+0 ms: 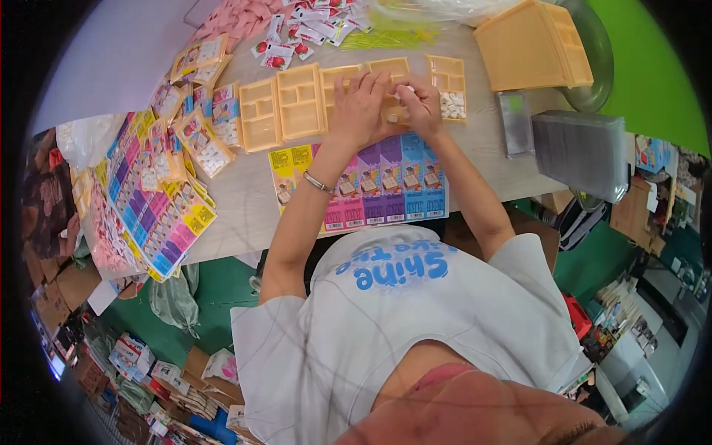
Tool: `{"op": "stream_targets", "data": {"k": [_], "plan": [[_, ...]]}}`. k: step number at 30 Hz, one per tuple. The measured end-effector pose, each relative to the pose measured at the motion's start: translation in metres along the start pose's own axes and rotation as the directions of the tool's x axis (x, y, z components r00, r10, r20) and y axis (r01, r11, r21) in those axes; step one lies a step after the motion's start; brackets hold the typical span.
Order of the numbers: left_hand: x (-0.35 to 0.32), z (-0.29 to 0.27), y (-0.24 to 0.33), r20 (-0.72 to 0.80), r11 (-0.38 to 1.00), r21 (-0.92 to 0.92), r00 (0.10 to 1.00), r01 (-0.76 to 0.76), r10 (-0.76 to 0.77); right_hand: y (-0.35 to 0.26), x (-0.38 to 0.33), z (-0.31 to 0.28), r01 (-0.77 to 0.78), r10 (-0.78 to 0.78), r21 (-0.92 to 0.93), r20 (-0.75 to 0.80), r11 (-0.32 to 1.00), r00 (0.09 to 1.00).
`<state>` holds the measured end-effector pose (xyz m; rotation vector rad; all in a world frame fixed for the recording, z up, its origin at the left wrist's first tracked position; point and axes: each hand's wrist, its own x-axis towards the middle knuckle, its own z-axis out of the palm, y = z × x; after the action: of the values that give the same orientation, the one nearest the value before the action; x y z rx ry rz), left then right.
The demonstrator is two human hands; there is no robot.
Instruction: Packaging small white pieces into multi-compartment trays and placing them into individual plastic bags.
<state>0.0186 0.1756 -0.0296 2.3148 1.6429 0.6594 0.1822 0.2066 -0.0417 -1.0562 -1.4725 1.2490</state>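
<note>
A row of pale-orange compartment trays lies across the table before me. My left hand rests over the middle trays with its fingers stretched out. Close beside it, my right hand is curled, thumb and fingers drawn together around small white pieces over a tray that both hands partly cover. One white piece shows in that tray's near compartment. At the right end of the row, another tray has white pieces filling its near compartment. Printed card sheets lie under my wrists.
Filled, packed trays are heaped at the left on more printed sheets. Small sachets, pink packets and yellow-green sticks lie at the back. Stacked orange trays and clear plastic covers stand at the right.
</note>
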Motion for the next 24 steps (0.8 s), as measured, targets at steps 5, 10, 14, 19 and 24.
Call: {"op": "stream_targets", "data": {"k": [5,10,14,19,24], "plan": [[-0.004,0.002,0.000,-0.042,1.000,-0.006,0.999,-0.005,0.005,-0.001,0.001,-0.008,0.236,-0.228,-0.083,0.089,0.968,0.970],[-0.005,0.004,-0.001,-0.044,1.000,-0.015,0.999,0.000,-0.001,-0.008,0.001,0.007,0.163,-0.163,0.010,-0.009,0.987,0.987],[-0.006,0.006,-0.003,-0.067,1.000,-0.021,0.998,-0.008,0.007,-0.012,-0.005,0.011,-0.064,0.089,0.268,-0.084,0.961,0.992],[-0.009,0.001,0.002,-0.109,0.999,0.029,0.993,-0.040,0.042,-0.006,0.000,0.004,0.072,-0.032,0.181,-0.219,0.981,0.975],[-0.038,-0.004,0.018,0.037,0.985,0.161,0.997,-0.066,0.061,-0.022,0.004,-0.033,-0.058,0.198,0.896,-0.035,0.440,0.980]]}}
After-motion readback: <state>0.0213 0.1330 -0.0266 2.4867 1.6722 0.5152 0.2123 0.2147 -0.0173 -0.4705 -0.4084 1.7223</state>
